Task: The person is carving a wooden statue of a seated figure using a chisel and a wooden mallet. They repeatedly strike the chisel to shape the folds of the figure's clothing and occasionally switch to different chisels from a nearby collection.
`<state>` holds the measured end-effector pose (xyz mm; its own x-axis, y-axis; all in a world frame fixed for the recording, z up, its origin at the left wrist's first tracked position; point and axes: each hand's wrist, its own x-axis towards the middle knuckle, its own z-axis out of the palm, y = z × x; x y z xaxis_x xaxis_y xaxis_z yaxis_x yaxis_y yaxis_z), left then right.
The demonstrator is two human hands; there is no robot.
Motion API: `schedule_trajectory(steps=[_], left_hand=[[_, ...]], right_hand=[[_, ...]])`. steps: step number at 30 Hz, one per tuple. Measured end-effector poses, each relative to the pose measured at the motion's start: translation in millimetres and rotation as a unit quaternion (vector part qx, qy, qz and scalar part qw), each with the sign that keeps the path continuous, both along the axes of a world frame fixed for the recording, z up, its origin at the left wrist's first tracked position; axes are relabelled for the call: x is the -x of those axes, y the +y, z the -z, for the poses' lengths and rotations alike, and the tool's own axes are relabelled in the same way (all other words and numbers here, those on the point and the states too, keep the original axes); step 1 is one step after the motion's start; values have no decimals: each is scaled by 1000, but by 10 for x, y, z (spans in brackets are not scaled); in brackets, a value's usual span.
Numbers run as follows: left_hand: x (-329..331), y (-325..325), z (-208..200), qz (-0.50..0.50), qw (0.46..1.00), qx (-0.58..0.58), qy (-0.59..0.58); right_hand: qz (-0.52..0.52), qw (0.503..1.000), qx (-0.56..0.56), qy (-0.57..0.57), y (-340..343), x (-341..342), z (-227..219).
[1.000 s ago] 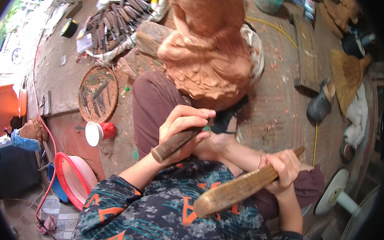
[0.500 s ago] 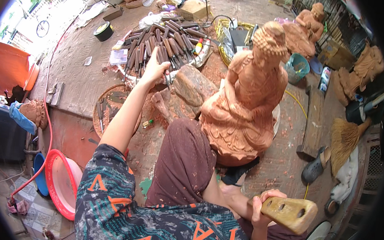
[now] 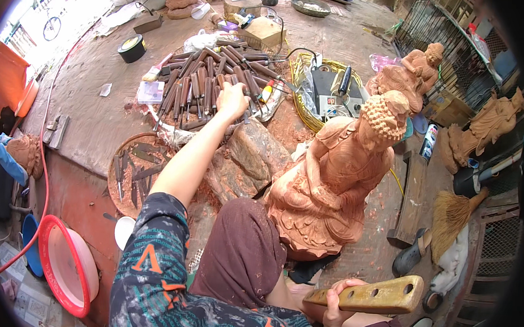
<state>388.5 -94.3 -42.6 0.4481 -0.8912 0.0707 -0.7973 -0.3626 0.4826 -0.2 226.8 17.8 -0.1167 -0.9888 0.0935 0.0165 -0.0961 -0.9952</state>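
My left hand (image 3: pixel 233 102) reaches into a heap of wood-handled carving chisels (image 3: pixel 202 88). Its fingers are curled at the handles and look closed on one chisel, though the fingertips are partly hidden. In my right hand (image 3: pixel 337 305), low in front of me, is a flat wooden mallet (image 3: pixel 380 295) with a row of round holes. Between the two hands a carved reddish-brown seated statue (image 3: pixel 326 185) with a knobbed head leans a little to one side by my knee. Beside it lie rough wooden blocks (image 3: pixel 254 148) dusted with shavings.
A round tray (image 3: pixel 116 187) of loose blades sits left of the blocks. Behind the statue, a yellow basket (image 3: pixel 299 100) holds an electric control box (image 3: pixel 337 103). More carvings (image 3: pixel 483 132), a broom (image 3: pixel 457 220) and a plank (image 3: pixel 411 202) line the right. A pink basin (image 3: pixel 81 266) stands at left.
My left hand has shifted right across the chisel heap, its raised finger now curled. The mallet has swung to a more level angle in my right hand. The whole view has tilted.
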Motion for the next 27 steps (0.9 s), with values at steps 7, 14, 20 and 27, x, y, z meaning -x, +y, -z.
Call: schedule_trajectory(steps=[7,14,20,27], left_hand=[[354,-346,134,38,998,-43,32],[422,-470,383,-48,995,3,89],[475,-80,225,-130,653,282,691],[1257,1406,-819,137,671,250,685]], right_hand=[[1,999,-12,35,-38,-72,-22],[28,999,-28,23,-2,-105,-87],[16,1000,-12,-11,13,-56,-9],[34,999,10,-22,49,61,-50]])
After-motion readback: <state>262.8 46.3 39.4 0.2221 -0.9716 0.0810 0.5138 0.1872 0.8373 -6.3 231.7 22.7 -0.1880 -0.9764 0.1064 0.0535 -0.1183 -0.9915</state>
